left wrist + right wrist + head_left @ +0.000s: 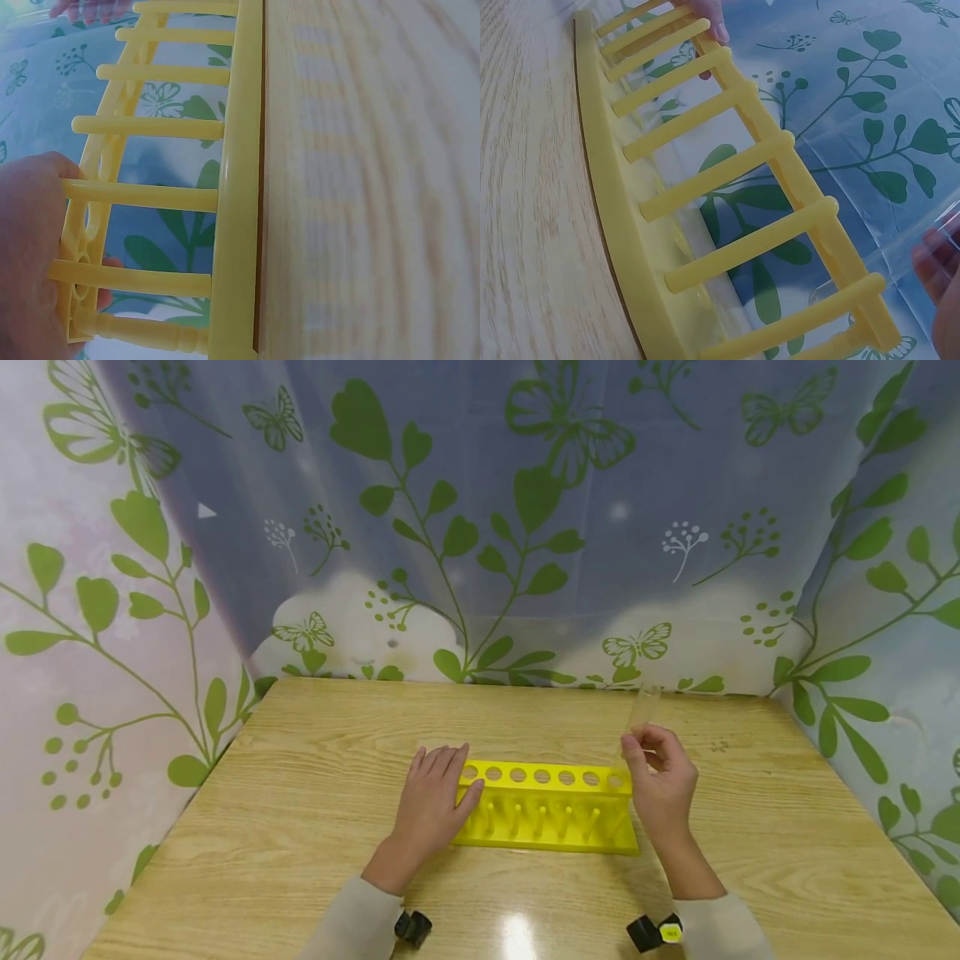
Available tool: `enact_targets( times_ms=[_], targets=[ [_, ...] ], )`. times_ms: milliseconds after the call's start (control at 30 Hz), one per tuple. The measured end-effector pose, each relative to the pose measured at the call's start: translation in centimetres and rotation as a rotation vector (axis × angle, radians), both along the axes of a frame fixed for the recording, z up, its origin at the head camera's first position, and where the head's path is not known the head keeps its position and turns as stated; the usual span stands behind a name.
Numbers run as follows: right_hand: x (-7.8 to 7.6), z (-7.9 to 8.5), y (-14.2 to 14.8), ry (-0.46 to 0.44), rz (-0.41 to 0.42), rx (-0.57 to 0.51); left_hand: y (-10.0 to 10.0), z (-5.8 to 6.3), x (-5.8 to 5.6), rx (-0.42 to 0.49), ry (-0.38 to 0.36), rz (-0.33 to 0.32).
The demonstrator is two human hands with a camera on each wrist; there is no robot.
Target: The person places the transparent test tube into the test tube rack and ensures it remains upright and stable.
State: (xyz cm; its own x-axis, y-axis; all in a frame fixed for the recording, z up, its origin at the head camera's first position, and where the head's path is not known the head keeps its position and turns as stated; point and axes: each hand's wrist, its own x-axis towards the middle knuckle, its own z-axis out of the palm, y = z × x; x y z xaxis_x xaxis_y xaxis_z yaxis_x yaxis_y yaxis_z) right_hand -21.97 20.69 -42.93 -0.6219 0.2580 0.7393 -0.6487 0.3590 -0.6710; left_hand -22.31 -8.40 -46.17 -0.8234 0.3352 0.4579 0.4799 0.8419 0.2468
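A yellow test tube rack [543, 843] stands on the table, with a row of round holes along its top bar and upright pegs along its front. My left hand [435, 797] grips the rack's left end, its thumb in front and fingers over the top bar. At the opposite end, my right hand [666, 781] pinches a clear test tube [643, 708] between thumb and fingers. The tube [900, 246] slants in the right wrist view, its rounded lower end at the rack's rightmost hole. The other holes in view hold no tubes.
The wooden table [322, 735] extends around the rack on all sides. A patterned curtain [480, 568] with green leaves and butterflies hangs along the table's back edge, and similar cloth stands at both sides. Small dark marks [718, 747] lie on the table right of the tube.
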Motion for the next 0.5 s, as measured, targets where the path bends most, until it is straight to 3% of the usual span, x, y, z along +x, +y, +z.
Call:
enact_targets(
  times_ms=[233,500],
  targets=[
    [0.0,-0.2,0.1,-0.009,-0.006,-0.004,0.0,0.0,0.0,-0.005,-0.005,0.003],
    [1.7,2.1,-1.2,-0.010,-0.009,0.015,0.0,-0.1,-0.1,-0.004,-0.002,0.001]
  ],
)
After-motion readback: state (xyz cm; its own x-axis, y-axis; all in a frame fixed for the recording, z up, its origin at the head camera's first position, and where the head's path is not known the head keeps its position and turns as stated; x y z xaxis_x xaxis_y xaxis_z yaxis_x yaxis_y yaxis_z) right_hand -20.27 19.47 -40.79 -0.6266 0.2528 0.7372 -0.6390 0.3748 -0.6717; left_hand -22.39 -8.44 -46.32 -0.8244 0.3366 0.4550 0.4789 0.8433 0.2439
